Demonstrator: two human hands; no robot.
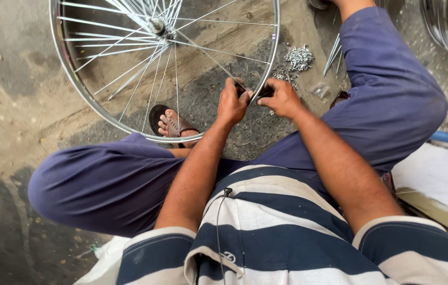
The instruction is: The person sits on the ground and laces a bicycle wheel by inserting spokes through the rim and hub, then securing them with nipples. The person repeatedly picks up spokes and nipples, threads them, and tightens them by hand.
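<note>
A shiny steel bicycle wheel rim [76, 87] with thin spokes lies tilted on the ground in front of me, its hub [156, 25] at the top. My left hand [232, 101] pinches a spoke [210, 57] close to the rim's near right edge. My right hand [282, 97] grips a small dark tool [264, 92] pressed against the rim at the same spot. Both hands nearly touch across the rim. I sit cross-legged in blue trousers, with one sandalled foot [174, 125] showing through the wheel.
A heap of small metal nipples [299, 57] and a few loose spokes [332, 53] lie on the ground beyond my hands. A cardboard box [440, 182] sits at my right. Another rim [442, 29] shows at the top right corner.
</note>
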